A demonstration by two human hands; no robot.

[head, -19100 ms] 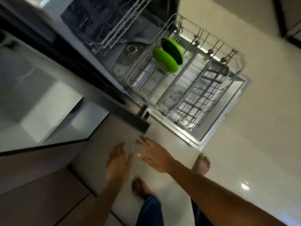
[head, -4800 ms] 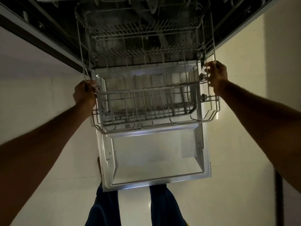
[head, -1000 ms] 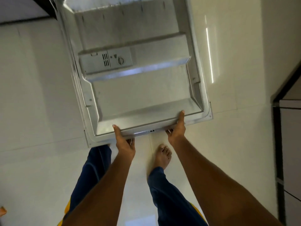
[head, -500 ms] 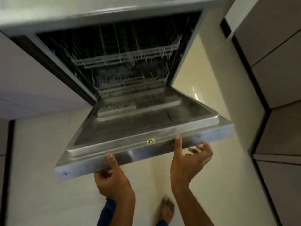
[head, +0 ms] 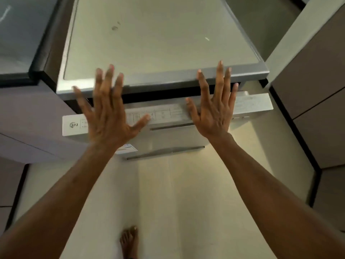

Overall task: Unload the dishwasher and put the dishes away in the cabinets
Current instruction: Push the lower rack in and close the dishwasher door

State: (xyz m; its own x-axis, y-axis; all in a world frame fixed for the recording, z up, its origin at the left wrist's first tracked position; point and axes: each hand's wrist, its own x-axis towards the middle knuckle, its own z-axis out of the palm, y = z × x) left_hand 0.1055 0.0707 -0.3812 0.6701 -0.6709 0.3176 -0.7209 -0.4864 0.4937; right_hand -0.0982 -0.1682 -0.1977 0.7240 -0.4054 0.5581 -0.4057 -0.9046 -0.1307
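Both hands are raised in front of the dishwasher [head: 160, 53], backs to the camera and fingers splayed wide. The left hand [head: 109, 111] has its grip spread, holding nothing, and the right hand [head: 214, 107] is spread the same way; whether either palm touches the appliance cannot be told from this angle. The dishwasher stands straight ahead between the cabinets, its flat grey top facing up and its door [head: 168, 135] almost upright, with a dark gap showing under the top edge. The door's control panel [head: 162, 114] — a pale strip of printed symbols — runs behind the two hands, the left thumb overlapping it. A sticker [head: 127, 148] sits on the door front just below the left wrist. To the left lies the bench [head: 16, 34], dark-edged. Brown cabinet fronts [head: 317, 90] stand to the right. One bare foot [head: 129, 242] rests on the pale floor [head: 186, 202] — no dishes are in sight.
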